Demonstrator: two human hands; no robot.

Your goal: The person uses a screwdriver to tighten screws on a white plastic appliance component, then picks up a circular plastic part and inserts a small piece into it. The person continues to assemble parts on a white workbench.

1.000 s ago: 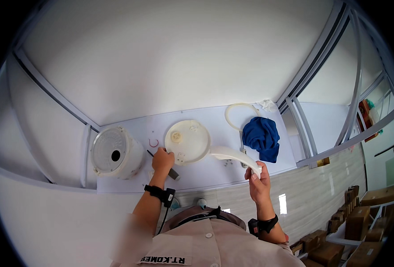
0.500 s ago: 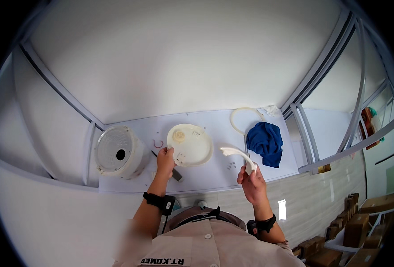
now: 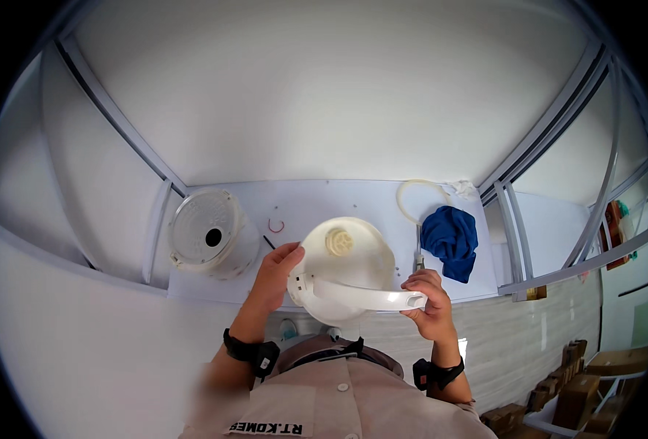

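Note:
A white, shallow, round lid [image 3: 371, 256] is raised and tilted toward me over the front of the table, its hollow inside showing. My left hand [image 3: 274, 276] grips its left rim, thumb on top. Inside sits a cream round fitting [image 3: 339, 242]. The curved white handle [image 3: 371, 298] is in my right hand [image 3: 432, 306], fingers closed on its right end. Its left end lies against or just over the lid's near left side; whether the two are joined I cannot tell.
At the left stands a white round appliance body [image 3: 225, 256] with a dark central hole. A red curved piece [image 3: 275, 226] lies beside it. To the right are a cream ring [image 3: 404, 208], a screwdriver [image 3: 420, 257], a blue cloth [image 3: 452, 241] and crumpled white material [image 3: 464, 189].
My left hand has lifted the lid off the table and tilted it toward me. My right hand has turned the handle and brought its far end over to the lid's near left side.

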